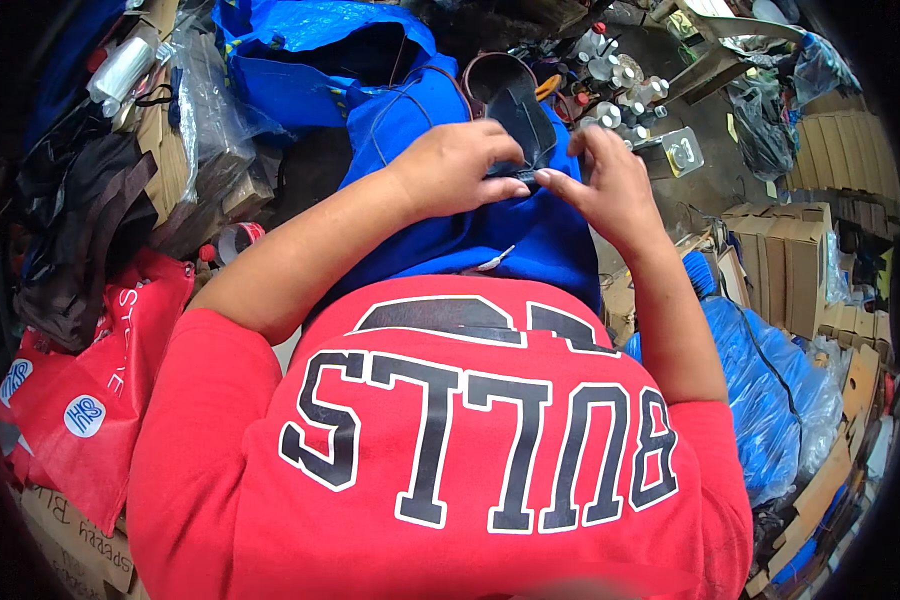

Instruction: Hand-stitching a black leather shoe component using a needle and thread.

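Note:
Over my lap, my left hand (462,168) is closed, its thumb and forefinger pinching the lower edge of a dark, smooth, leather-like piece (523,122). My right hand (612,182) touches that same edge with its thumb tip. The right fingers curl beyond the piece, apart from the thumb. A brown curved band (490,68) rises just behind the dark piece; I cannot make out whether the two are joined. To the left of them, a thin dark cord (378,128) loops over the blue cloth (440,235) on my lap.
A blue bag (300,55) gapes open at the far left. Several small bottles (625,85) stand at the far right, near a clear plastic pack (682,152). Cardboard boxes (780,262) and a blue plastic bundle (755,400) crowd my right. A red bag (90,390) lies left.

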The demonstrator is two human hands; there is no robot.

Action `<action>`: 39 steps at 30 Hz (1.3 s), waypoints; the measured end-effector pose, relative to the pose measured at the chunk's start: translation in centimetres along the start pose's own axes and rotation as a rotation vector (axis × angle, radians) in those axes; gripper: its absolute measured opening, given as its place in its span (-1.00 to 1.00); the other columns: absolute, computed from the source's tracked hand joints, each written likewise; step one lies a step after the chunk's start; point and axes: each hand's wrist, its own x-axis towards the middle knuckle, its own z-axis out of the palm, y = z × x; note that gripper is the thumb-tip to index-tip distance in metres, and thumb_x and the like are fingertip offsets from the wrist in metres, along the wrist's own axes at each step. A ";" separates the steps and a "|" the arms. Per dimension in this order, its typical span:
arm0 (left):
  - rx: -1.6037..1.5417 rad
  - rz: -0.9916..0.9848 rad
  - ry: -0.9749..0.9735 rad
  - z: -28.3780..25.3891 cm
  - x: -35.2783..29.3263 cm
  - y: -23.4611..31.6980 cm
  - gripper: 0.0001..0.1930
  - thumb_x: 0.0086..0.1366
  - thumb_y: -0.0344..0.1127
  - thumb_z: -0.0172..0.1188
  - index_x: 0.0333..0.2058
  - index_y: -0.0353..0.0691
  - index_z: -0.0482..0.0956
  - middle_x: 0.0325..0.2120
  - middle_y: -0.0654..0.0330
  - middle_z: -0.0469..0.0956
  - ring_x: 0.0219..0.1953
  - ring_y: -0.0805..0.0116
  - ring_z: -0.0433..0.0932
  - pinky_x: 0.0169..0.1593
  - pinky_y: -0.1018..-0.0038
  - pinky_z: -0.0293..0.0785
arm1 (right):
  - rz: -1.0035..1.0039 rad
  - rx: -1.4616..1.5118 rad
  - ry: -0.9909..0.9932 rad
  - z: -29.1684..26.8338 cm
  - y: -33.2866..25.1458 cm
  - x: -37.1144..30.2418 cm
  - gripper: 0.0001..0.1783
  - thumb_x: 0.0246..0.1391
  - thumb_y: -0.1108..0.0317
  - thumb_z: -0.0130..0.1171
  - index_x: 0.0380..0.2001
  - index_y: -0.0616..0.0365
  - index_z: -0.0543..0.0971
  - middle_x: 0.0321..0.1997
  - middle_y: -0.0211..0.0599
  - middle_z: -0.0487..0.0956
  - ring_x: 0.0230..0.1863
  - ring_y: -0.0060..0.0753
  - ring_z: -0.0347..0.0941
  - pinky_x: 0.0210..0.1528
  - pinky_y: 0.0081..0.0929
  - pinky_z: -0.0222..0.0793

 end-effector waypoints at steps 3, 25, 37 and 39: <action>0.039 -0.012 0.071 -2.7 -1.3 1.1 -0.64 0.02 -0.10 0.34 -0.31 -0.21 0.49 -0.34 0.08 0.45 -0.34 0.09 0.51 -0.26 0.31 0.45 | 0.137 0.421 0.040 1.9 4.1 -1.8 -0.47 -0.21 0.01 0.39 -0.24 0.10 0.48 -0.33 -0.29 0.45 -0.28 -0.31 0.42 -0.19 -0.38 0.32; 0.207 -0.344 -0.336 -9.4 -6.5 -0.5 -0.76 0.04 -0.26 0.29 -0.36 -0.27 0.53 -0.39 -0.01 0.50 -0.24 0.03 0.51 -0.18 0.24 0.42 | -0.003 0.488 0.040 1.5 4.1 0.4 -0.69 0.07 0.31 0.24 -0.12 0.16 0.52 -0.42 -0.55 0.43 -0.40 -0.69 0.30 -0.32 -0.67 0.27; 0.347 -0.600 -0.221 -2.6 7.9 -8.4 -0.52 -0.03 0.12 0.28 -0.35 -0.21 0.67 -0.39 0.01 0.62 -0.25 0.06 0.60 -0.16 0.28 0.51 | 0.273 0.825 -0.446 2.7 2.7 0.0 -0.74 -0.05 0.22 0.35 -0.49 0.18 0.56 -0.58 -0.61 0.42 -0.50 -0.77 0.24 -0.45 -0.70 0.17; 0.366 -0.609 -0.214 -2.2 7.9 -8.3 -0.61 0.00 0.02 0.29 -0.34 -0.18 0.66 -0.38 0.02 0.61 -0.25 0.07 0.59 -0.16 0.28 0.51 | 0.244 0.591 -0.301 2.7 2.3 -0.4 -0.70 -0.02 0.17 0.31 -0.50 0.22 0.57 -0.62 -0.51 0.44 -0.53 -0.67 0.30 -0.43 -0.61 0.24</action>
